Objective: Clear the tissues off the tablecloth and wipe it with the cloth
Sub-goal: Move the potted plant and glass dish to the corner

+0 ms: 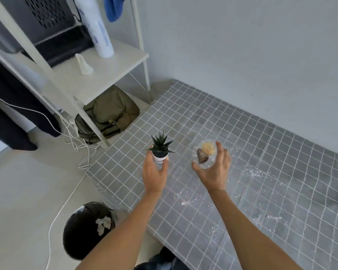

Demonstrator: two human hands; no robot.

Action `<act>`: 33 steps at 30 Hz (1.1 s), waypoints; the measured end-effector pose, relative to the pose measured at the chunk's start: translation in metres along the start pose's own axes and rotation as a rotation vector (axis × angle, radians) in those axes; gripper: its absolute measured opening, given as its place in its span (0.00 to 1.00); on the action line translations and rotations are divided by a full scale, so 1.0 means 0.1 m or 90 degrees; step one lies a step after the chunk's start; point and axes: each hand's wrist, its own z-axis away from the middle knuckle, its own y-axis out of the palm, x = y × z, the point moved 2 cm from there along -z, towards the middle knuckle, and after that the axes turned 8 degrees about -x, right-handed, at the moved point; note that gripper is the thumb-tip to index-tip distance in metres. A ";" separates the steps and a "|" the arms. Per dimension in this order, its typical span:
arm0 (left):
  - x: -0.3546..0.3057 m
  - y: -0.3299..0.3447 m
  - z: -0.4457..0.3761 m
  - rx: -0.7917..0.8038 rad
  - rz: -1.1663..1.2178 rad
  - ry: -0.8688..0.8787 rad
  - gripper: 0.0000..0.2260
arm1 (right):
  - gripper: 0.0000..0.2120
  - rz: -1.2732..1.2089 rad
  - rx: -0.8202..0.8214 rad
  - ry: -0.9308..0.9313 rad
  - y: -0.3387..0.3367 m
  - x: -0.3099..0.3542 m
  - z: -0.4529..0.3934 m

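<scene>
The left hand point(154, 173) curls its fingers and thumb around the white pot of a small spiky succulent point(160, 151) near the table's left edge. The right hand point(214, 168) grips a clear glass dish point(204, 154) holding a pale round piece and a brown one, just right of the plant. Both sit over the grey tablecloth point(261, 152) with its white grid, which shines with wet patches near the middle. Crumpled white tissues point(103, 227) lie inside the black bin point(80, 236) on the floor, left of the table. A blue cloth point(113, 8) hangs from the top of the white shelf unit point(109, 67), well apart from both hands.
</scene>
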 end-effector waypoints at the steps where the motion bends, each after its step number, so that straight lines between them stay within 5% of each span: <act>1: 0.01 0.00 -0.06 -0.005 0.002 -0.003 0.19 | 0.46 -0.005 0.012 -0.017 0.10 0.06 -0.09; 11: 0.18 0.36 -0.72 -0.065 -0.031 -0.042 0.18 | 0.43 0.014 0.060 -0.199 1.11 0.35 -0.96; 26: 0.50 0.66 -0.85 -0.128 -0.097 -0.100 0.16 | 0.47 -0.004 0.237 -0.170 1.84 0.21 -1.30; 33: 0.51 0.69 -0.86 -0.083 -0.141 -0.075 0.23 | 0.49 0.074 0.260 -0.207 1.82 0.13 -1.29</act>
